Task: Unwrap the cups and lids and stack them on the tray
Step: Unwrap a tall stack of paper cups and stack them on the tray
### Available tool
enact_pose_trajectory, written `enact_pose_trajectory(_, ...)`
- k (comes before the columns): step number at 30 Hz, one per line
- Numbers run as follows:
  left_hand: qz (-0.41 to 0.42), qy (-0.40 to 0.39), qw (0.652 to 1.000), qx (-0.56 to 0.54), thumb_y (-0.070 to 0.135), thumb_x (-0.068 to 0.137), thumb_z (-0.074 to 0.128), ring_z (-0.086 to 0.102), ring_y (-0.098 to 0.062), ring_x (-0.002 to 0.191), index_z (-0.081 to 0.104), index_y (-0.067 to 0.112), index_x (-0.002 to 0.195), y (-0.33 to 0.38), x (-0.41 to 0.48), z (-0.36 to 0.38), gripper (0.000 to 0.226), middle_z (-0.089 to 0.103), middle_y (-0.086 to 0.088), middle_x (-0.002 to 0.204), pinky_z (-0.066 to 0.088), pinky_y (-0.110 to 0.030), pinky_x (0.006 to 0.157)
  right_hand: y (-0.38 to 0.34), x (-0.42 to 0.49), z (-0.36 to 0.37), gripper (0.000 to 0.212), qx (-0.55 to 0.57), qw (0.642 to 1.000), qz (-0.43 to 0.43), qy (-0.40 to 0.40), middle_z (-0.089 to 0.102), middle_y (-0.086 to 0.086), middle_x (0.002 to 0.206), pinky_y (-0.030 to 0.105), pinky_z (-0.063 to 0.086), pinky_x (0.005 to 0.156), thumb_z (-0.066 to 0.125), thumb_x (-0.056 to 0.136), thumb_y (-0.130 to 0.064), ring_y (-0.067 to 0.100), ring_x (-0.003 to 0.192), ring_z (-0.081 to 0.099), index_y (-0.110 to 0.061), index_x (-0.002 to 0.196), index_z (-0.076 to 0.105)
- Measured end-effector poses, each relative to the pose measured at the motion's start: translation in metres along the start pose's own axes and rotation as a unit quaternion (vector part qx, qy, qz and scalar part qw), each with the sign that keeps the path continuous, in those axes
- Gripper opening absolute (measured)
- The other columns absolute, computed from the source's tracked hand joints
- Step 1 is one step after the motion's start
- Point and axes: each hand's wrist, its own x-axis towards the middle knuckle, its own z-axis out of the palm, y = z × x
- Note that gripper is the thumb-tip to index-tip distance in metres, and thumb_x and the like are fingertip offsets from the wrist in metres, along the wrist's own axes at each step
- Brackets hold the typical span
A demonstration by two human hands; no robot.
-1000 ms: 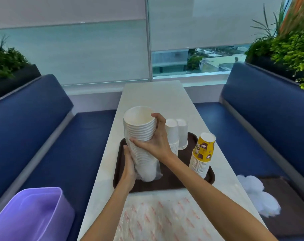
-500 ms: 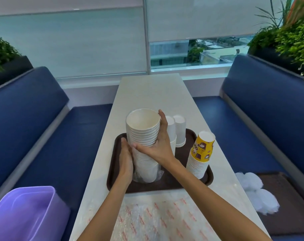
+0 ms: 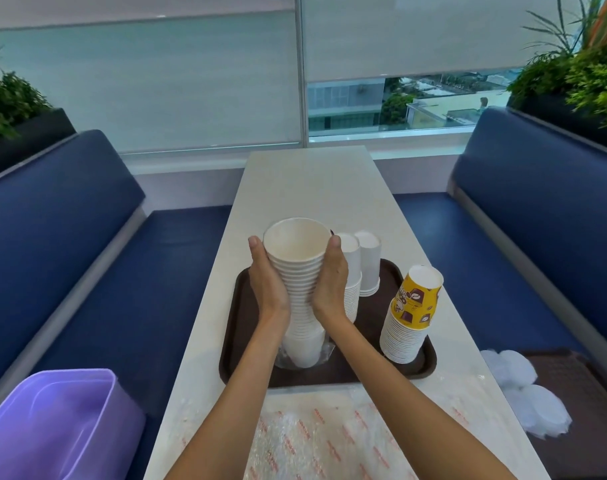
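White tabletop point(image 3: 305, 188) between blue benches point(image 3: 70, 209). Left hand point(image 3: 267, 282) and right hand point(image 3: 331, 282) gripping white cup stack point(image 3: 297, 271) from either side, upright on brown tray point(image 3: 232, 323) beneath. Yellow cup stack point(image 3: 413, 306) right of right hand.

Both forearms reach forward from the near edge and converge. The left hand point(image 3: 268, 284) and right hand point(image 3: 331, 282) face each other, clasping the cup stack point(image 3: 297, 271) between their palms, thumbs up, fingers wrapping behind it.

The cup stack point(image 3: 299, 282) is white, tray point(image 3: 368, 327) dark brown, printed cups point(image 3: 416, 299) yellow-and-brown, bin point(image 3: 52, 427) purple, benches point(image 3: 70, 220) navy.
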Motion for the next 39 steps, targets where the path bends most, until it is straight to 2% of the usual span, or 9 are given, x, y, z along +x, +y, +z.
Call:
enact_pose_trajectory(3,-0.001,0.033,0.999,-0.005,0.048,0.101,0.021,0.063,-0.01,0.098,0.062,0.028,0.097,-0.009,-0.001,0.0,0.046,0.067,0.005,0.102,0.048,-0.022,0.081,0.005,0.0,0.004,0.034,0.02,0.999,0.012,0.03,0.063,-0.019,0.098,0.007,0.042,0.082,0.025,0.103,-0.033,-0.004,0.094,0.059,-0.035,0.094,0.057)
enact_pose_trajectory(8,-0.015,0.075,0.997,0.015,0.04,0.103,0.024,0.062,-0.008,0.082,0.059,0.027,0.08,-0.034,-0.007,-0.003,0.043,0.065,0.004,0.085,0.046,-0.028,0.076,0.043,-0.014,-0.003,0.036,0.039,0.992,0.082,0.084,0.067,0.003,0.101,0.031,0.046,0.092,0.027,0.103,-0.039,0.015,0.099,0.061,-0.026,0.093,0.06)
enact_pose_trajectory(14,-0.041,0.107,0.993,0.001,0.031,0.104,0.028,0.062,-0.012,0.081,0.059,0.024,0.085,-0.058,-0.015,-0.011,0.038,0.064,0.001,0.085,0.048,-0.026,0.071,0.067,-0.021,-0.008,0.033,0.048,0.983,0.128,0.12,0.066,-0.001,0.096,0.032,0.046,0.089,0.028,0.104,-0.026,0.015,0.095,0.06,-0.024,0.092,0.059)
enact_pose_trajectory(19,-0.08,0.11,0.991,-0.018,0.028,0.103,0.029,0.062,-0.021,0.093,0.062,0.019,0.097,-0.082,-0.017,-0.018,0.034,0.065,-0.007,0.096,0.051,-0.034,0.081,0.095,-0.025,-0.015,0.028,0.073,0.973,0.178,0.127,0.065,0.004,0.096,0.036,0.047,0.088,0.033,0.102,-0.025,0.02,0.096,0.059,-0.022,0.094,0.06)
enact_pose_trajectory(23,-0.102,0.128,0.985,-0.05,0.021,0.103,0.029,0.062,-0.014,0.083,0.062,0.017,0.093,-0.093,-0.02,-0.022,0.034,0.064,-0.004,0.088,0.052,-0.021,0.067,0.114,-0.032,-0.02,0.027,0.108,0.962,0.215,0.131,0.066,0.005,0.09,0.039,0.048,0.084,0.038,0.101,-0.026,0.02,0.091,0.061,-0.017,0.094,0.062)
enact_pose_trajectory(29,-0.135,0.144,0.978,-0.061,0.02,0.102,0.034,0.066,-0.012,0.074,0.063,0.015,0.088,-0.109,-0.021,-0.028,0.033,0.068,0.001,0.074,0.053,-0.026,0.065,0.131,-0.037,-0.024,0.022,0.084,0.953,0.254,0.144,0.066,0.009,0.088,0.042,0.049,0.087,0.042,0.1,-0.014,0.024,0.088,0.061,-0.01,0.092,0.063)
enact_pose_trajectory(33,-0.132,0.155,0.979,0.028,0.007,0.101,0.036,0.06,-0.019,0.084,0.062,0.017,0.084,-0.119,-0.025,-0.043,0.032,0.064,-0.001,0.082,0.048,-0.026,0.073,0.127,-0.046,-0.034,0.031,-0.014,0.968,0.229,0.106,0.066,0.001,0.08,0.026,0.049,0.073,0.039,0.099,-0.004,0.014,0.078,0.06,-0.015,0.08,0.061)
enact_pose_trajectory(35,-0.124,0.157,0.977,0.068,0.006,0.1,0.038,0.059,-0.024,0.09,0.064,0.015,0.085,-0.119,-0.026,-0.051,0.031,0.065,-0.004,0.086,0.046,-0.029,0.075,0.121,-0.048,-0.042,0.032,-0.048,0.976,0.199,0.073,0.068,-0.002,0.096,0.019,0.05,0.081,0.038,0.098,0.0,0.011,0.092,0.062,-0.019,0.093,0.063)
enact_pose_trajectory(39,-0.096,0.176,0.978,0.058,0.022,0.1,0.037,0.061,-0.029,0.105,0.065,0.005,0.106,-0.081,-0.014,-0.054,0.033,0.068,-0.013,0.107,0.049,-0.039,0.09,0.093,-0.044,-0.044,0.033,-0.051,0.99,0.116,0.059,0.064,0.0,0.117,0.025,0.045,0.101,0.037,0.098,0.002,0.002,0.107,0.059,-0.016,0.118,0.057)
